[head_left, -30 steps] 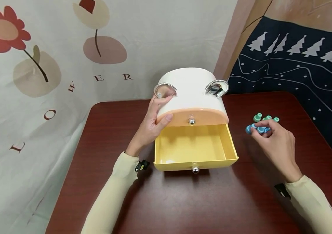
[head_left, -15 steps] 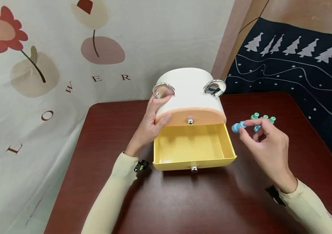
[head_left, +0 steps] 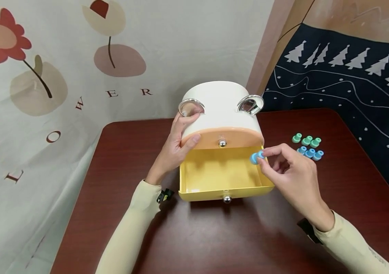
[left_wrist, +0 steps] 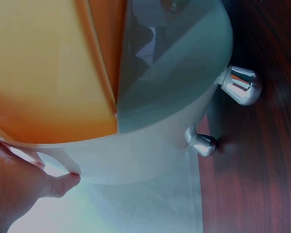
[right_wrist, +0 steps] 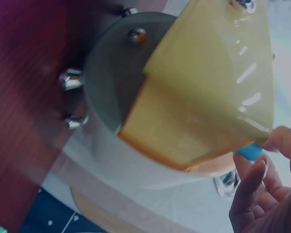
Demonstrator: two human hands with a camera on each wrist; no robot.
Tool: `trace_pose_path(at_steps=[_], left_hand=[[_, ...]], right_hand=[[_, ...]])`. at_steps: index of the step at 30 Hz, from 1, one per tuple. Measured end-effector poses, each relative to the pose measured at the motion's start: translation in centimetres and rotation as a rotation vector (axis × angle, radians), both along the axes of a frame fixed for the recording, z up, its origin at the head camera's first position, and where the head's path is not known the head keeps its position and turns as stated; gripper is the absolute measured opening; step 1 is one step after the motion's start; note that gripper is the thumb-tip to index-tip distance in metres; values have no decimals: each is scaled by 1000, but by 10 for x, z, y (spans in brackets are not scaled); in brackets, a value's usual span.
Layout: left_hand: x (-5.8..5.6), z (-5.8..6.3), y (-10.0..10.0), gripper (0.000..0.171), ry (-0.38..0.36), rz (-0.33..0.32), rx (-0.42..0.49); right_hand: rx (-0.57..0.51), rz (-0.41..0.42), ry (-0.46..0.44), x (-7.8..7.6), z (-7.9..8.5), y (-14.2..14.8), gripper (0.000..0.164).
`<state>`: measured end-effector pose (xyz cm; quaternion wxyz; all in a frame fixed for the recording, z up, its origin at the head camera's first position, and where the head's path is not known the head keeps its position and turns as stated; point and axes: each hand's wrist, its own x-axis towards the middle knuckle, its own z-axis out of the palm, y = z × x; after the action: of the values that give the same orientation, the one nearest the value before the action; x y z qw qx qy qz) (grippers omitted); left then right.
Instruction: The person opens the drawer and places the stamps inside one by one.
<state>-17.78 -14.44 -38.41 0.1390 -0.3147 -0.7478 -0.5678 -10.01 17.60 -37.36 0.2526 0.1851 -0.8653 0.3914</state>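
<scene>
In the head view, a blue piece (head_left: 256, 157) is pinched between the thumb and forefinger of the right hand (head_left: 295, 179), right of centre in the frame, over the right rear part of a pulled-out yellow drawer (head_left: 208, 195); the gap between the fingertips is filled by the piece. Whether the drawer's right wall is touched cannot be told. In the right wrist view, at lower right, much of the piece is hidden behind the drawer's edge and the fingers.

The white cabinet (head_left: 219, 95) is gripped at its left side by the left hand (head_left: 177, 148), with the thumb laid on the orange front (head_left: 239, 137). The rear of the drawer is overhung by that front, on which an upper knob (head_left: 222, 143) is mounted; a lower knob (head_left: 227, 199) is set on the drawer. On the cabinet's top, silver rings (head_left: 191, 100) are raised at both sides.

Right of the hand's knuckles, three other blue pieces (head_left: 309, 153) are lined up on the table (head_left: 249, 243), with three green pieces (head_left: 306, 140) just behind them. The table is backed by a pale flowered cloth (head_left: 167, 38) at upper left and a dark tree-printed cloth (head_left: 293, 102) at upper right.
</scene>
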Motion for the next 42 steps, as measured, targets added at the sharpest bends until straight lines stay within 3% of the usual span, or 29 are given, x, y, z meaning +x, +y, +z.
trace_pose_path(at_steps=[3,12,21,33,40,42], left_hand=[[9,11,2,49,-15,-5,3],[11,12,3,49,-8,-13,29],[-14,-22,-4,52,26,-30,56],[-14,-24,-7,51,51,-16,48],[9,14,-4,46,19,-26,49],[9,14,-4,46,4,-16,40]], right_hand=[[26,43,-29,1,2,-9,26],[84,161,-109,-4,4,-33,23],[144,286,-183,-13,4,-59,20],[218,349,-268,-21,6,-90,19],[293,373,-284,-28,7,-107,19],[319,378,-291,-30,7,-112,20]])
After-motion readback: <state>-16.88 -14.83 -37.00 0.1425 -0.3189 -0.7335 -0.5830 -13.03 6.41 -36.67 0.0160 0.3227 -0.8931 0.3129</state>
